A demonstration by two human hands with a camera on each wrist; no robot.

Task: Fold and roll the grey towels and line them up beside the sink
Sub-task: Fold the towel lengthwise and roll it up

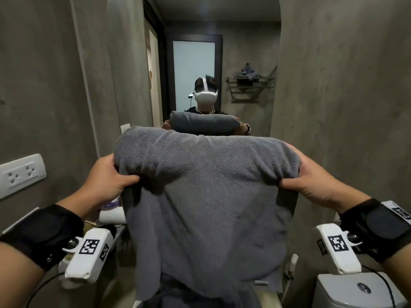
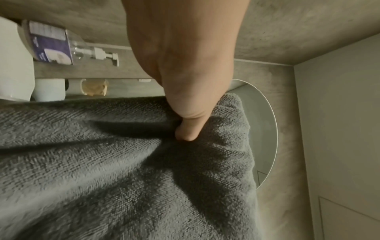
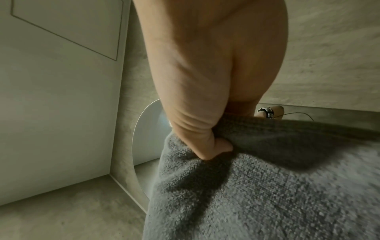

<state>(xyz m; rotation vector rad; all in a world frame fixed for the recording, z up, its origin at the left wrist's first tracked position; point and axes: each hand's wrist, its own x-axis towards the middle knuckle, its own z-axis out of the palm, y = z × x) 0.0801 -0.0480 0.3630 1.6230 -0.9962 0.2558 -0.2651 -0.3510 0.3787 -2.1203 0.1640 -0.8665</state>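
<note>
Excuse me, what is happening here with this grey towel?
A person stands in front of a bathroom mirror and holds a grey towel up in the air. The left hand and the right hand each grip one side near the top, where the towel is folded over, and the rest hangs down. It is not rolled yet.

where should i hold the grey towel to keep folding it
Probably hold the grey terry towel at its upper folded edge, one grip near each end, coming in from the sides. The left hand and right hand pinch there, so the rest hangs flat and even.
</note>
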